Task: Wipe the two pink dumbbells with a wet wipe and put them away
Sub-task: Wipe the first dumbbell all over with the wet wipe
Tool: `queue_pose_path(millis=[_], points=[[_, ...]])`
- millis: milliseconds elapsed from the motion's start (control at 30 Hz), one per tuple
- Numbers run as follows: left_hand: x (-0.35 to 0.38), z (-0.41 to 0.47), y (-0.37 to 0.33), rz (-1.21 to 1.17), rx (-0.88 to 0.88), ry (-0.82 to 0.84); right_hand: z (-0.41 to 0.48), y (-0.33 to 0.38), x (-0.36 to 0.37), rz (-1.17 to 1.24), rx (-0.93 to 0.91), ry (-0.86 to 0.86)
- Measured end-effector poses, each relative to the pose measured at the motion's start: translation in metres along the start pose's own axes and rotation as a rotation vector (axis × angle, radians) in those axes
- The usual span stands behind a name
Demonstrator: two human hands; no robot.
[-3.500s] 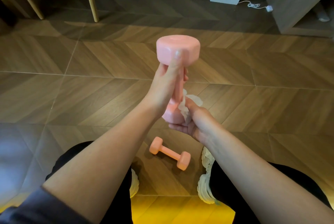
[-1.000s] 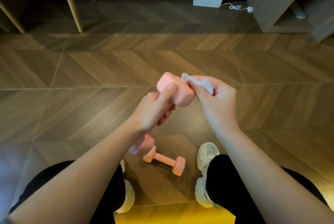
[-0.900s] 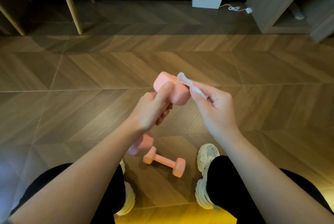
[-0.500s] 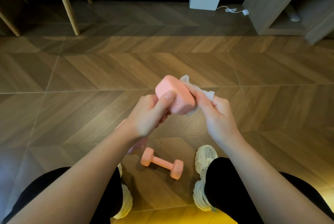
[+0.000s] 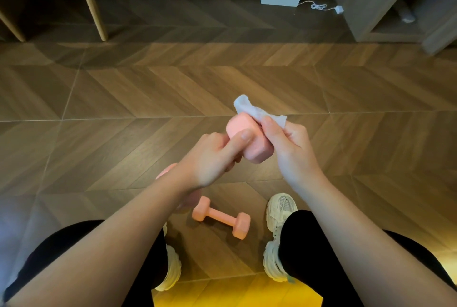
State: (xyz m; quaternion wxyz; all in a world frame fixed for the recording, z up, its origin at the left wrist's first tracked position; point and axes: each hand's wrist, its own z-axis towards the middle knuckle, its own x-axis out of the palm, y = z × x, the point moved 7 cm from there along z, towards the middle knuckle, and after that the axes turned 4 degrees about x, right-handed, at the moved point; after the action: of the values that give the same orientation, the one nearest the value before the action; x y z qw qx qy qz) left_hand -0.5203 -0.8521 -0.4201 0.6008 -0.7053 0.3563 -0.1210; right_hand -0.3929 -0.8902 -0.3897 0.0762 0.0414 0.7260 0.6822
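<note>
Since half a second ago, the wet wipe has slid from the far right side of the held dumbbell up over its top end, its loose corner now sticking up past the pink head. Two pink dumbbells are in view. One wet wipe is in use.

Gripped around its handle by the left hand, thumb pressed flat on the upper head, the held dumbbell runs on a slant, upper head pointing up and away to the right, lower head peeking out behind the left wrist. The right hand pinches the wipe between thumb and fingers, pressing it against that upper head.

Below the held dumbbell, the second dumbbell lies flat on the wooden floor, between two pale sneakers; its long axis runs left to right, the right end a little nearer the person.
</note>
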Motion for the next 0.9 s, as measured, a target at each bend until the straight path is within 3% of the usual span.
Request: queue_pose_path(millis=[100,200,433,567,900], points=[[-0.004,0.003,0.001,-0.01,-0.013,-0.022,-0.003,0.003,0.001,-0.03,-0.07,0.047],[0.002,0.002,-0.001,0.038,0.027,0.036,0.002,-0.003,-0.002,-0.021,0.02,-0.007],[-0.001,0.004,-0.001,0.023,0.035,0.028,0.002,-0.001,-0.002,-0.017,0.007,-0.008],[-0.008,0.004,0.0,-0.019,0.0,-0.029,-0.003,0.007,0.006,-0.022,-0.083,0.073],[-0.006,0.004,0.003,-0.054,-0.032,-0.05,0.0,0.004,0.004,-0.056,-0.06,0.019]])
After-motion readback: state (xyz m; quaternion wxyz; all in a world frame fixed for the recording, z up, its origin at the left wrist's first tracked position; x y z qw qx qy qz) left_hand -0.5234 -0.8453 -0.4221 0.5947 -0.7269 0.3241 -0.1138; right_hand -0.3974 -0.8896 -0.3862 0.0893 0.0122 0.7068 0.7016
